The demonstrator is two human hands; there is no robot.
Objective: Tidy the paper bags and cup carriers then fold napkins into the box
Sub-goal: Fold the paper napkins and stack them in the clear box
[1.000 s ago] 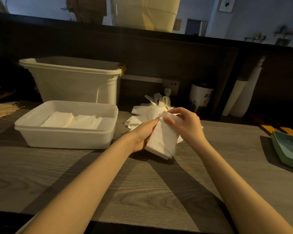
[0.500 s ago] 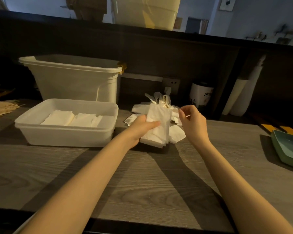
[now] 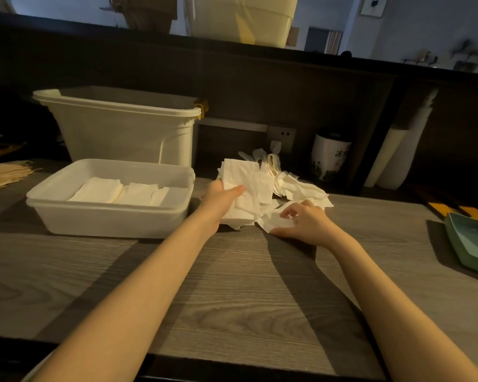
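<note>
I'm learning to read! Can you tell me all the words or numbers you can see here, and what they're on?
"冻": first character on the white canister by the back wall; the next character is cut off by the curve, unreadable.
Framed picture on the far wall: a small dark mark, too small to read.
Napkins, shallow box, tall bin: no writing visible.

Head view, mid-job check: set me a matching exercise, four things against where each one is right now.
Things:
1. folded napkins
2. napkin stack
3. green tray
4. tall bin

Places:
A. far right counter edge
B. behind the shallow box
C. inside the shallow box
D. in the left hand

Pairs: 1-C, 2-D, 3-A, 4-B
</note>
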